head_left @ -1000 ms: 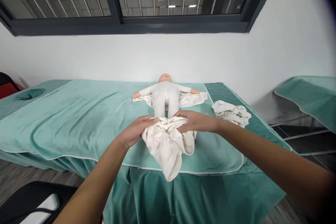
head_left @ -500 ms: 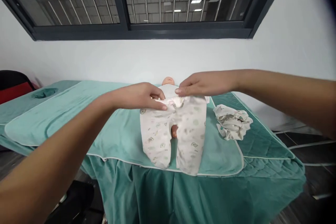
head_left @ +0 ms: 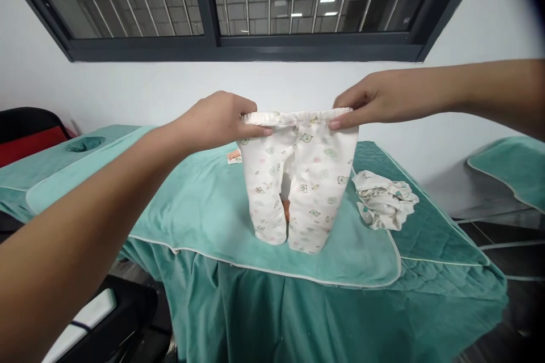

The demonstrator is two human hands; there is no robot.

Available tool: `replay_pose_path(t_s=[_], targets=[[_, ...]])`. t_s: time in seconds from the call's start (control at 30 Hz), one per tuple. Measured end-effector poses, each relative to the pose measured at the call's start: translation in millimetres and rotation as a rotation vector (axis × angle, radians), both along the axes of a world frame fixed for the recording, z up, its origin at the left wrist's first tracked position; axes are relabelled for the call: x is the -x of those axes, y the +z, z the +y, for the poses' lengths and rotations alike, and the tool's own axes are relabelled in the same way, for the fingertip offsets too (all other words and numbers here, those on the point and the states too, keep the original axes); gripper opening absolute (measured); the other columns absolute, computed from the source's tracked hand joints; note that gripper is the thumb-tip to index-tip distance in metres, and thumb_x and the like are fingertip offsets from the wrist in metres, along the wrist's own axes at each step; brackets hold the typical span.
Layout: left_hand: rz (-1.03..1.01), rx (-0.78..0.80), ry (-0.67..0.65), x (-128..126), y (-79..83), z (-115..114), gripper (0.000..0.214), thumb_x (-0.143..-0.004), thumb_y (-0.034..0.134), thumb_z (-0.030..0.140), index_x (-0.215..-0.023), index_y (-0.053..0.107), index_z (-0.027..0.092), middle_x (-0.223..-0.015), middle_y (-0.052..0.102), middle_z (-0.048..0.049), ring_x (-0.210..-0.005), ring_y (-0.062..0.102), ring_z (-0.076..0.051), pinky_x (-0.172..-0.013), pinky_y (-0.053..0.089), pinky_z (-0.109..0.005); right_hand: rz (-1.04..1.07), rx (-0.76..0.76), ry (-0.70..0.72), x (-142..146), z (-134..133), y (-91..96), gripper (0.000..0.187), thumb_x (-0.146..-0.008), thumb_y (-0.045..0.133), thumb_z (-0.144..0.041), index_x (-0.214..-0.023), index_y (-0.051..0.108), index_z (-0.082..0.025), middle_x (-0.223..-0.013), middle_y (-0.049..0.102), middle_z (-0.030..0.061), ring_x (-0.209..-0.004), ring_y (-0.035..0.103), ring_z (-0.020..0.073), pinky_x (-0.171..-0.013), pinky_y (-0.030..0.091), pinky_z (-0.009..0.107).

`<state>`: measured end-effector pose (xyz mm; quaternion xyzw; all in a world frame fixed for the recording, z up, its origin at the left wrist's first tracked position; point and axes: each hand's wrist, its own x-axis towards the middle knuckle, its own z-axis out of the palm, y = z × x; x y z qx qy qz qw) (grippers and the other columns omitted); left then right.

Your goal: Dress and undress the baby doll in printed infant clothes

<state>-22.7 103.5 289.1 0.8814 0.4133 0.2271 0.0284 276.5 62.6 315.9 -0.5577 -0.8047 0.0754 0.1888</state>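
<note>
Small white baby trousers with a printed animal pattern hang in the air in front of me, legs down. My left hand pinches the left end of the waistband and my right hand pinches the right end, stretching it wide. The trousers hide nearly all of the baby doll lying on the teal bed behind them; only one doll hand shows at the left and a bit of foot between the trouser legs.
A teal towel covers the padded bed. A crumpled white printed garment lies on the bed to the right. A second teal bed stands at the far right, a red and black chair at the left.
Both hands have lifted the trousers from a bunched heap on the bed, shaken them out, and raised them with the waistband pulled apart. The doll is now hidden behind them.
</note>
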Motion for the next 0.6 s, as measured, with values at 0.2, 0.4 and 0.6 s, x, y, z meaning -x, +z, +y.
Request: replay_pose_path(t_s=[0.2,0.4,0.6], targets=[[-0.513,0.214,-0.067,-9.5,-19.2,-11.3,0.031,-0.079,0.071,0.044,-0.074,0.055,0.018,-0.07,0.054,-0.0012,-0.077,0.059,-0.018,-0.068,0.045,-0.029,0.231,0.229,0.174,18.8,-7.7,-19.3,0.041,-0.077,0.072,-0.061,-0.079,0.074,-0.02,-0.081,0.07,0.002,-0.092,0.066,0.0241,-0.086,0.05,0.04],[-0.946,0.332,-0.317,-38.3,-75.2,-27.7,0.04,-0.084,0.068,0.041,-0.117,0.057,0.023,-0.114,0.065,-0.0061,-0.114,0.061,-0.025,-0.095,0.05,-0.039,0.711,0.203,0.342,75.9,-8.3,-41.0,0.037,-0.082,0.068,-0.059,-0.085,0.07,-0.022,-0.09,0.07,0.0045,-0.1,0.065,0.0247,-0.091,0.052,0.043],[-0.775,0.465,-0.086,-38.6,-173.8,-50.4,0.028,-0.089,0.061,0.036,-0.113,0.065,0.022,-0.114,0.07,-0.0065,-0.107,0.065,-0.027,-0.093,0.053,-0.043,0.976,0.038,0.18,73.7,23.0,-58.3,0.029,-0.09,0.059,-0.054,-0.085,0.062,-0.025,-0.094,0.068,0.0034,-0.097,0.064,0.0219,-0.086,0.055,0.038]])
